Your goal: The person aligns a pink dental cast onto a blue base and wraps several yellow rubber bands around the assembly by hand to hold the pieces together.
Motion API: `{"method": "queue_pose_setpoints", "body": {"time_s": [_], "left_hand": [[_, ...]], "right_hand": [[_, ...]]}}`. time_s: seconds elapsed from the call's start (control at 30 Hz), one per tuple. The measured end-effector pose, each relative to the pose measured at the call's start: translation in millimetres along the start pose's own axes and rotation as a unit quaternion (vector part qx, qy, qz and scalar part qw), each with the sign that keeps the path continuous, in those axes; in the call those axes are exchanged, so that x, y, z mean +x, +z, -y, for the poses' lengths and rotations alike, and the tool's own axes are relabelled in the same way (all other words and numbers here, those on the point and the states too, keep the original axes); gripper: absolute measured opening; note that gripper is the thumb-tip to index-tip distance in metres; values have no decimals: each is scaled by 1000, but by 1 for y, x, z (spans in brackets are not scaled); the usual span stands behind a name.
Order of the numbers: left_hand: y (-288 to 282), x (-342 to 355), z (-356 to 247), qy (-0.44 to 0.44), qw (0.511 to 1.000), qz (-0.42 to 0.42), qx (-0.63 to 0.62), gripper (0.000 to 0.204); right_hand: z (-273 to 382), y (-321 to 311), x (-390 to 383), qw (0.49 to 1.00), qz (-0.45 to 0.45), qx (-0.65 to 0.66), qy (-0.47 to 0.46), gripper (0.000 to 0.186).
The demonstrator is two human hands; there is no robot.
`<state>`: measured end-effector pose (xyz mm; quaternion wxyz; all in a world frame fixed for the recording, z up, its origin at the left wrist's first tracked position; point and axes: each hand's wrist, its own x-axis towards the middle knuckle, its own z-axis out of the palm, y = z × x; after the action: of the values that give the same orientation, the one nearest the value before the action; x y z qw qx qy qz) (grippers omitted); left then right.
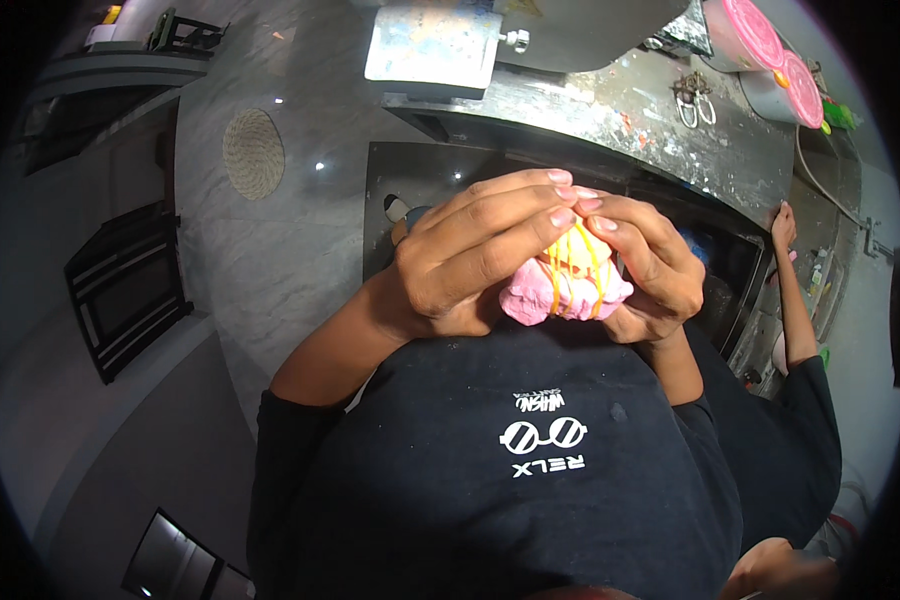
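Observation:
A lumpy pink block (pixel 532 298), which looks like a rubber mould, is held up in front of my chest. Yellow rubber bands (pixel 556 282) run around it, and its upper part looks pale orange under the bright light. My left hand (pixel 475 245) wraps the left side and top with bent fingers. On the other side, my right hand (pixel 660 265) grips it, fingertips meeting the left ones over the top. The fingers and palms cover much of the block, so its back and sides are hidden.
Ahead stands a paint-spattered dark workbench (pixel 610 125) with a stained white tray (pixel 430 52), metal clips (pixel 694 108) and pink-lidded buckets (pixel 796 92). At right, a co-worker's hand (pixel 784 228) touches the bench edge. A round woven mat (pixel 253 153) lies on the floor.

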<state>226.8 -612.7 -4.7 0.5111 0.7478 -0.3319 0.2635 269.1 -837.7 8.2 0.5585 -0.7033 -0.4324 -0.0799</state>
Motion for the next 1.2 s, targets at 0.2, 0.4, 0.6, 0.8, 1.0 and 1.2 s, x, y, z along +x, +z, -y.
{"method": "queue_pose_setpoints", "body": {"time_s": [0.2,0.4,0.6,0.8,1.0,1.2], "left_hand": [[11,2,13,-69,997,18,-2,68],[33,11,18,-227,972,22,-52,64],[44,8,23,-276,957,31,-79,56],[47,1,27,-290,950,7,-119,49],[48,-8,33,-319,939,29,-125,51],[46,-21,45,-349,935,59,-21,106]], "right_hand": [[-6,-9,0,995,10,9,97,57],[-31,-19,-23,981,-26,74,178,58],[-37,-13,-36,971,-57,96,211,57],[-44,-10,-38,966,-50,103,231,58],[-47,-7,-39,953,-55,128,268,55],[-102,-56,-78,942,-191,16,275,42]]}}
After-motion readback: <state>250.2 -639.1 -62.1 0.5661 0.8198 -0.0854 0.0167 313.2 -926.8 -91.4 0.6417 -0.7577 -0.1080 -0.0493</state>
